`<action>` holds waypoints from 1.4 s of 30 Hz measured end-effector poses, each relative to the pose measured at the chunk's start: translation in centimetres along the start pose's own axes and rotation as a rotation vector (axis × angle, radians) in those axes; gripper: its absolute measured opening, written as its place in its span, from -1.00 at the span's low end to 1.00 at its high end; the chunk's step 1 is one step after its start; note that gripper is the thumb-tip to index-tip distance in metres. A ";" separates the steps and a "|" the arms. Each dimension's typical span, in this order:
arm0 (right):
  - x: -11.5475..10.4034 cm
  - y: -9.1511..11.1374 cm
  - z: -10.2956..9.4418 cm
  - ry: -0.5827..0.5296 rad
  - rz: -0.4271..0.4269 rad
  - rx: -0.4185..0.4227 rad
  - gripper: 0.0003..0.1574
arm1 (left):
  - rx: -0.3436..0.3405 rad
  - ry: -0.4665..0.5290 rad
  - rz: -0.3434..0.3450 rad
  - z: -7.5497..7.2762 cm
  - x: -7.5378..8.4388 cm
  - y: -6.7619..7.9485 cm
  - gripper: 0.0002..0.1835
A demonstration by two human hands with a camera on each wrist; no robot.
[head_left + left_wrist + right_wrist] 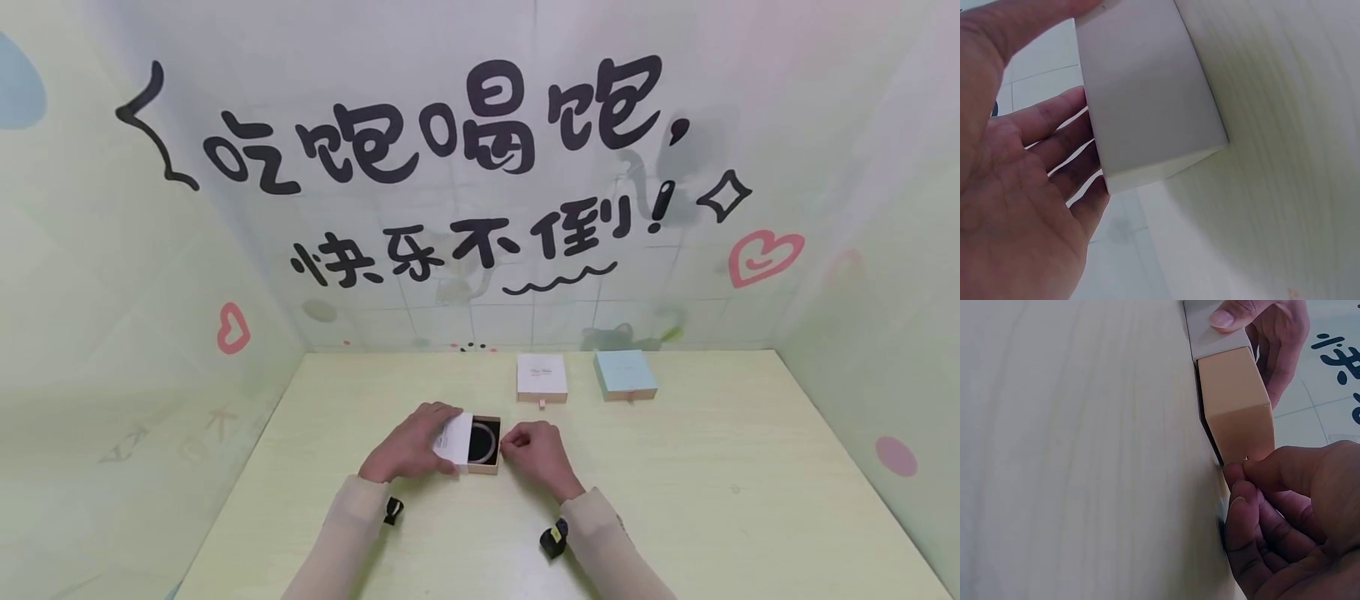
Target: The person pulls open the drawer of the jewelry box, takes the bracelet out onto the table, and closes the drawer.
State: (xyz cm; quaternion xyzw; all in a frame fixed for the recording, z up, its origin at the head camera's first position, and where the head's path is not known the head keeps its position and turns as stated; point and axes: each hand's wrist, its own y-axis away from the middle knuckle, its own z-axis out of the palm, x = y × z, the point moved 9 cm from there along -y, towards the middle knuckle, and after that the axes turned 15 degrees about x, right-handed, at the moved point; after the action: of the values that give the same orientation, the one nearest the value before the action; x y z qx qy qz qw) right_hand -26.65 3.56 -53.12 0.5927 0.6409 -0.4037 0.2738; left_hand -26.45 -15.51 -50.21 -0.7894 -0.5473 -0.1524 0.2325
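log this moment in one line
left hand grip: holds white cover; right hand grip: pinches at drawer end; drawer: partly out, round item inside; behind: white box, blue box

A booth-like space: printed walls (pixel 420 50) stand beyond the hands (pixel 411 443) and to either side of them, with black lettering (pixel 497 108) and pink hearts (pixel 763 267), closing in a pale wood-grained worktop (pixel 720 475).

Pale cream left sleeve (pixel 347 523), right sleeve (pixel 611 537) matching, both long! Black gadget (pixel 393 511) on the left, chunkier black block (pixel 551 546) on the right, yellow patch (pixel 557 532) showing!
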 end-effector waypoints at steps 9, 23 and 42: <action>0.2 -0.1 -0.8 0.009 -0.020 0.016 -0.89 | -0.007 0.016 -0.033 0.2 -0.5 -0.1 0.04; 0.6 -0.5 -1.5 0.017 -0.022 0.025 -0.88 | -0.005 0.019 -0.025 0.2 -0.4 -0.1 0.02; 1.7 -0.7 -1.6 -0.001 -0.005 0.030 -0.85 | -0.002 0.035 -0.020 0.2 -0.4 -0.1 0.03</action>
State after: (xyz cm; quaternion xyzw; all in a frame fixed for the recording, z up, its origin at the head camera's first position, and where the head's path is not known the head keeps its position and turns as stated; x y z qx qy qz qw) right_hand -27.41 5.83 -53.54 0.5949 0.6363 -0.4142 0.2640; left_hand -26.67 -15.72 -50.51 -0.7811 -0.5511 -0.1691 0.2400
